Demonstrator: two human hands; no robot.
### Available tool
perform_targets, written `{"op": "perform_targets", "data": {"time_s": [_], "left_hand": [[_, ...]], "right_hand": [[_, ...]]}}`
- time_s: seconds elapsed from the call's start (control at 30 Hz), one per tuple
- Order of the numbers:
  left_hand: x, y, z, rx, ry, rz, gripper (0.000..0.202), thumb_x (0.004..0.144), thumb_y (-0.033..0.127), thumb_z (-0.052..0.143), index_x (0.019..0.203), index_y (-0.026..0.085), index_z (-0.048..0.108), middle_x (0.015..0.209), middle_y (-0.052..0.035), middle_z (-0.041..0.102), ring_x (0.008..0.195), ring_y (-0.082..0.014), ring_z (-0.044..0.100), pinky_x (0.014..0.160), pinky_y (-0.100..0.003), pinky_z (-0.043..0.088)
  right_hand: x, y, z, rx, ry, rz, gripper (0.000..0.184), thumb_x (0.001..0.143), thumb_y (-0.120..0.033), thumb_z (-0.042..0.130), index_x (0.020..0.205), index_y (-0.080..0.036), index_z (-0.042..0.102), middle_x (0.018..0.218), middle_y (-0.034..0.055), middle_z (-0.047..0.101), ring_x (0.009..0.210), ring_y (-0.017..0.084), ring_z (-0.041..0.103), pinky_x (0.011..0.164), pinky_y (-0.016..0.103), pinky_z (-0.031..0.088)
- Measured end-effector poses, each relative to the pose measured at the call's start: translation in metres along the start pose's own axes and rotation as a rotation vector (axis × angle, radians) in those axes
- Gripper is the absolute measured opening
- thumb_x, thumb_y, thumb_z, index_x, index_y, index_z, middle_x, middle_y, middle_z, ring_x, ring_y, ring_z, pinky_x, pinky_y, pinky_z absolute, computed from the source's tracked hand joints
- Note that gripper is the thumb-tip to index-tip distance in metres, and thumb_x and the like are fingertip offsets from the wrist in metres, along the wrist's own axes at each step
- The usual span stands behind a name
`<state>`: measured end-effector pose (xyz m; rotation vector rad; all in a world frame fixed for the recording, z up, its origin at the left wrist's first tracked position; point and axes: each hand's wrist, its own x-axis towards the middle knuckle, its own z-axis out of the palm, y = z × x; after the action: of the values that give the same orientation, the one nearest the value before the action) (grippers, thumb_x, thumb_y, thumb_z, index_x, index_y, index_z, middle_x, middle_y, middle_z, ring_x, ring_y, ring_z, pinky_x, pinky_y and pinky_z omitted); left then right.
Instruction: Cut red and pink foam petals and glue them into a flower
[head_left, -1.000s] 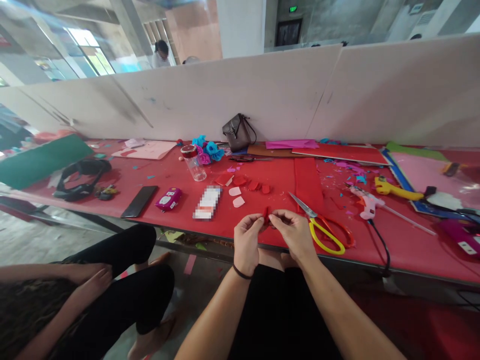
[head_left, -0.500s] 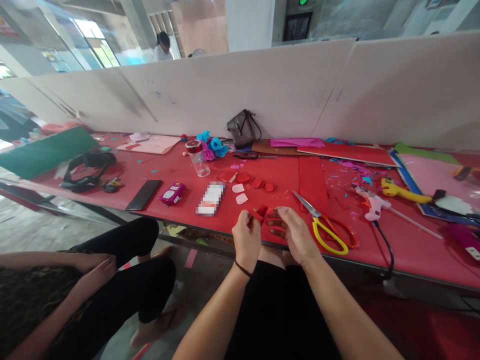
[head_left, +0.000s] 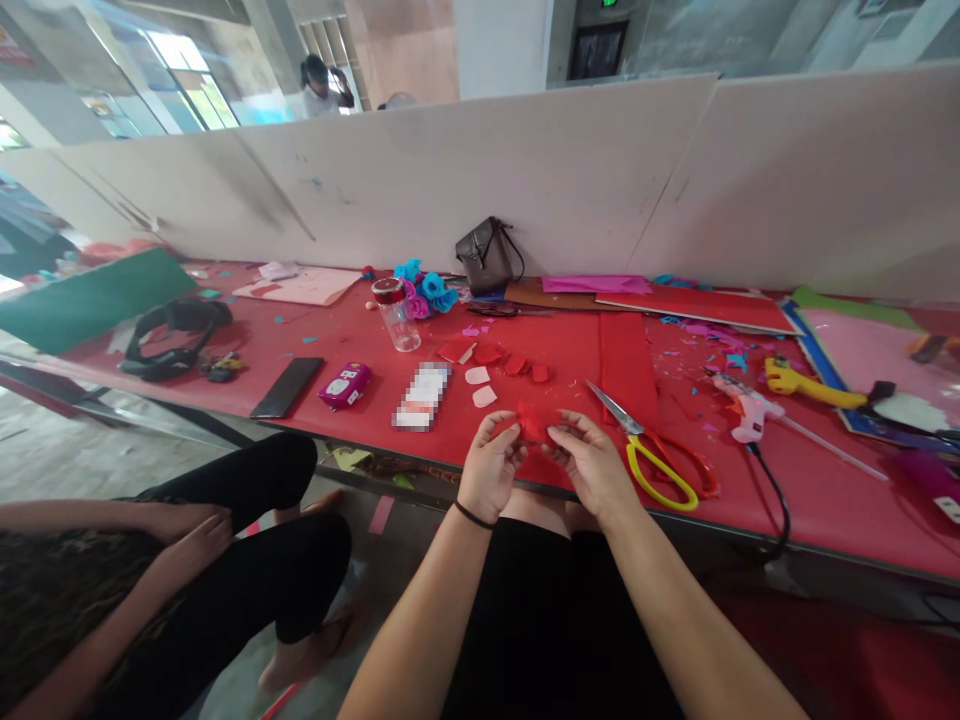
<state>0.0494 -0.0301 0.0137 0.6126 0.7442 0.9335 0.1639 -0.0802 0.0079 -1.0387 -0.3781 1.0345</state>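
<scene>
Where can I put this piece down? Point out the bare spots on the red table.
Bare red runs between the black phone and the headset, and along the near edge right of the scissors, before the glue gun. Crowded: petal cutouts ahead of both hands, scraps at far right.

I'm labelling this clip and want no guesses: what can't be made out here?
Head view only:
- Red piece: its shape is hidden by the fingers of the left hand and right hand.
- Box on the table: label blurred.
- Purple object: cut off by the right edge.
</scene>
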Motion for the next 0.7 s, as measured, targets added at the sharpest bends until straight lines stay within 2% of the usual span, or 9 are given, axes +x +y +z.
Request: {"op": "perform_targets", "data": {"time_s": [0.13, 0.23, 0.3, 0.37, 0.4, 0.47, 0.57, 0.63, 0.7], "left_hand": [[0.006, -0.001, -0.007, 0.104, 0.026, 0.083, 0.022, 0.065, 0.025, 0.072, 0.084, 0.015, 0.065, 0.073, 0.0, 0.063, 0.058, -0.0073, 0.056, 0.061, -0.021, 0.048], [0.013, 0.01, -0.016, 0.39, 0.108, 0.316, 0.016, 0.073, 0.028, 0.065, 0.084, 0.017, 0.066, 0.078, -0.0016, 0.064, 0.06, -0.0095, 0.055, 0.06, -0.023, 0.047], [0.014, 0.021, -0.022, 0.627, 0.144, 0.492, 0.013, 0.077, 0.027, 0.061, 0.085, 0.018, 0.067, 0.08, -0.002, 0.065, 0.064, -0.0115, 0.056, 0.063, -0.023, 0.047], [0.013, 0.029, -0.027, 0.813, 0.111, 0.588, 0.012, 0.079, 0.024, 0.057, 0.085, 0.019, 0.067, 0.076, -0.0016, 0.064, 0.066, -0.0127, 0.056, 0.065, -0.023, 0.046], [0.011, 0.032, -0.028, 0.869, 0.07, 0.605, 0.012, 0.08, 0.023, 0.056, 0.085, 0.019, 0.066, 0.074, -0.0014, 0.064, 0.066, -0.0129, 0.056, 0.065, -0.023, 0.045], [0.009, 0.032, -0.031, 0.896, -0.044, 0.58, 0.011, 0.08, 0.023, 0.055, 0.084, 0.019, 0.065, 0.074, -0.0013, 0.064, 0.064, -0.0127, 0.057, 0.065, -0.023, 0.046], [0.015, 0.031, -0.038, 0.831, -0.16, 0.465, 0.014, 0.082, 0.028, 0.054, 0.09, 0.019, 0.062, 0.074, -0.0017, 0.065, 0.06, -0.0131, 0.059, 0.061, -0.024, 0.046], [0.031, 0.036, -0.042, 0.892, -0.088, 0.448, 0.018, 0.085, 0.028, 0.05, 0.095, 0.019, 0.062, 0.075, -0.0026, 0.066, 0.056, -0.0135, 0.059, 0.059, -0.025, 0.046], [0.054, 0.048, -0.043, 1.117, 0.092, 0.522, 0.017, 0.084, 0.021, 0.049, 0.088, 0.019, 0.066, 0.078, -0.0053, 0.067, 0.06, -0.015, 0.06, 0.066, -0.028, 0.047]], "right_hand": [[-0.001, 0.002, -0.001, -0.208, -0.094, -0.079, 0.04, 0.062, -0.022, 0.071, 0.101, -0.028, 0.063, 0.076, -0.0047, 0.067, 0.07, 0.017, 0.065, 0.068, 0.033, 0.054], [0.001, 0.003, -0.004, -0.506, -0.171, -0.126, 0.022, 0.063, -0.022, 0.062, 0.084, -0.024, 0.068, 0.076, -0.0012, 0.069, 0.074, 0.019, 0.065, 0.072, 0.035, 0.052], [0.004, 0.003, -0.003, -0.639, -0.105, -0.179, 0.009, 0.066, -0.026, 0.061, 0.071, -0.023, 0.068, 0.074, 0.001, 0.069, 0.078, 0.021, 0.064, 0.077, 0.035, 0.049], [0.007, 0.003, 0.002, -0.611, 0.008, -0.212, 0.012, 0.068, -0.033, 0.064, 0.074, -0.023, 0.068, 0.082, 0.0022, 0.071, 0.085, 0.021, 0.063, 0.08, 0.035, 0.048], [0.009, 0.003, 0.006, -0.555, 0.035, -0.209, 0.018, 0.067, -0.037, 0.068, 0.08, -0.024, 0.068, 0.087, 0.0022, 0.07, 0.088, 0.02, 0.063, 0.08, 0.034, 0.048], [0.011, 0.004, 0.012, -0.464, -0.024, -0.153, 0.029, 0.062, -0.042, 0.075, 0.084, -0.024, 0.069, 0.087, 0.0014, 0.07, 0.085, 0.019, 0.062, 0.076, 0.031, 0.048], [0.015, 0.005, 0.012, -0.442, -0.125, -0.083, 0.028, 0.06, -0.046, 0.077, 0.069, -0.021, 0.068, 0.065, -0.0015, 0.065, 0.066, 0.016, 0.058, 0.065, 0.029, 0.046], [0.019, 0.005, 0.006, -0.431, -0.055, -0.098, 0.028, 0.06, -0.047, 0.077, 0.066, -0.021, 0.068, 0.061, -0.0019, 0.065, 0.062, 0.015, 0.056, 0.063, 0.029, 0.045], [0.025, 0.005, -0.002, -0.396, 0.05, -0.134, 0.027, 0.058, -0.044, 0.078, 0.071, -0.021, 0.071, 0.067, -0.0013, 0.069, 0.065, 0.016, 0.059, 0.065, 0.029, 0.045]]}}
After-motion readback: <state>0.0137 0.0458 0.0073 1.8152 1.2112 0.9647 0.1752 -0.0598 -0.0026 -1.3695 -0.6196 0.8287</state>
